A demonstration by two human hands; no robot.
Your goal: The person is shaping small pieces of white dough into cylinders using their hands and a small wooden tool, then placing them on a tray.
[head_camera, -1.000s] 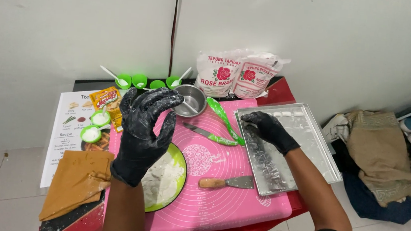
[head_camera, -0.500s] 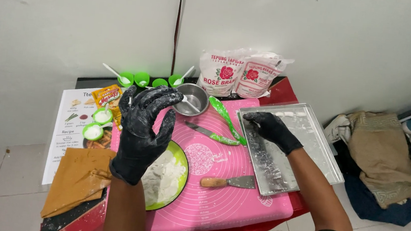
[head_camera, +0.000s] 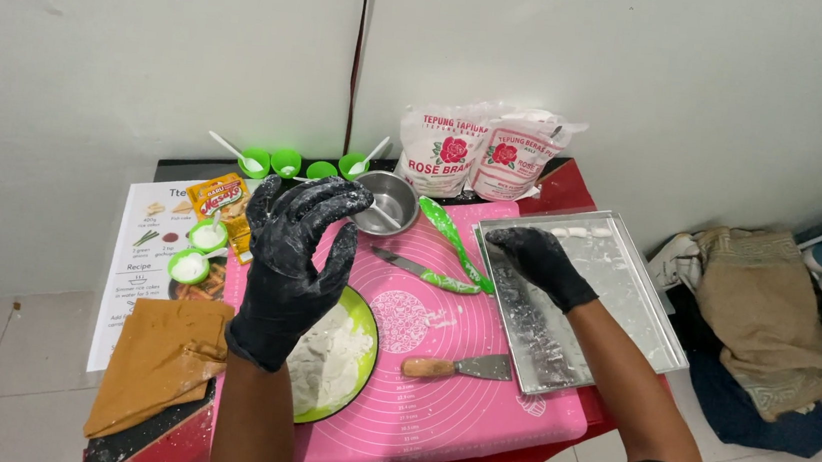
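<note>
My left hand [head_camera: 292, 265], in a black glove dusted with flour, is raised with its fingers spread above a green plate [head_camera: 362, 372] of white dough pieces. I see nothing held in it. My right hand [head_camera: 543, 264], also in a black glove, rests palm down on the near-left part of a metal baking tray [head_camera: 624, 312]. A few small white dough pieces [head_camera: 582, 233] lie along the tray's far edge. Both the plate and the tray sit on a pink silicone mat [head_camera: 444, 405].
On the mat lie a wooden-handled scraper [head_camera: 458, 368], a green-handled knife [head_camera: 427, 271] and a green spoon [head_camera: 451, 235]. A small steel bowl [head_camera: 389, 201], two flour bags [head_camera: 484, 153], several green cups [head_camera: 302, 164], a recipe sheet [head_camera: 141, 265] and a brown cloth [head_camera: 162, 363] surround it.
My right hand has slid slightly toward the tray's far-left corner. My left hand stays raised in about the same place.
</note>
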